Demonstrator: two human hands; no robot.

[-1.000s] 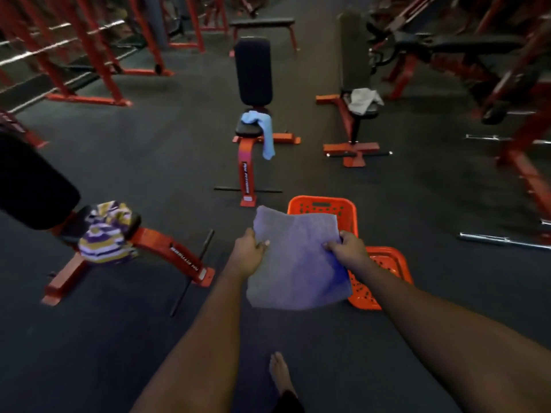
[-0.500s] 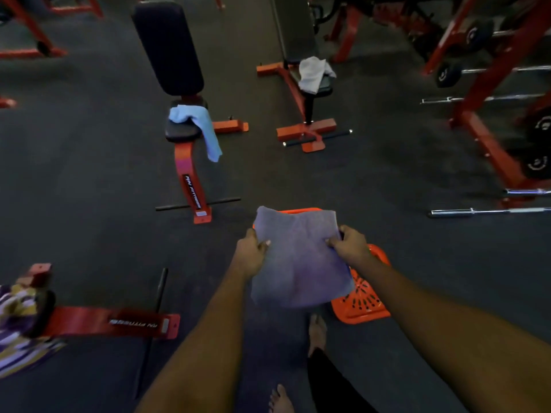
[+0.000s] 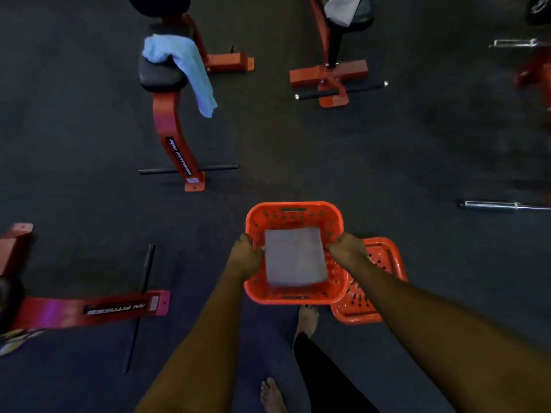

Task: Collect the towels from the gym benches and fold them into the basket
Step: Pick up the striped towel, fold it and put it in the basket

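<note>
Since 0.5 s ago, the grey towel (image 3: 295, 257) has gone from hanging in front of the person to lying flat and folded between the walls of the basket (image 3: 293, 205), and both hands have come down with it.

Hazards:
1. If 1 hand releases first, the free edge may drop and the fold may open.
2. If the fingers catch the basket wall on withdrawal, the light basket may shift or tip.

Both arms reach forward and down. The left hand (image 3: 246, 254) pinches the towel's left edge and the right hand (image 3: 347, 248) pinches its right edge, fingers curled; the fingertips are hidden. The towel spans the gap between the fingers. 2 more towels lie well beyond the fingertips: a blue towel (image 3: 182, 64) and a white towel (image 3: 340, 7), each on a bench.
</note>
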